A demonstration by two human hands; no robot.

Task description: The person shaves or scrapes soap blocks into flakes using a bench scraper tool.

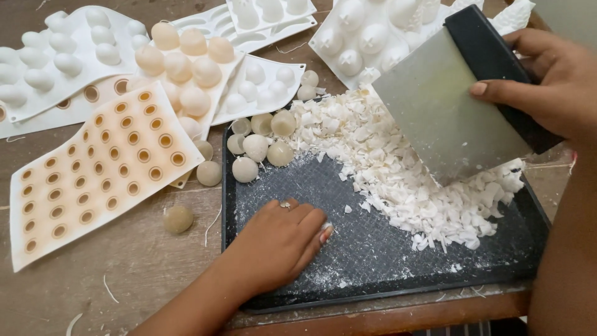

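My right hand [547, 81] grips the black handle of a flat metal bench scraper [444, 115], its blade tilted down into a heap of white wax shavings [398, 168] on a dark tray [373, 249]. My left hand [280, 242] lies palm down on the tray's near left part, fingers together, pinching a small white flake at the fingertips. Several round wax balls [258, 149] sit in the tray's far left corner.
White and cream silicone moulds with round bumps [180, 62] lie across the wooden table [124, 274] behind and left of the tray. A flat cream mould with ringed holes [99, 174] lies left. One loose ball [178, 219] rests beside the tray.
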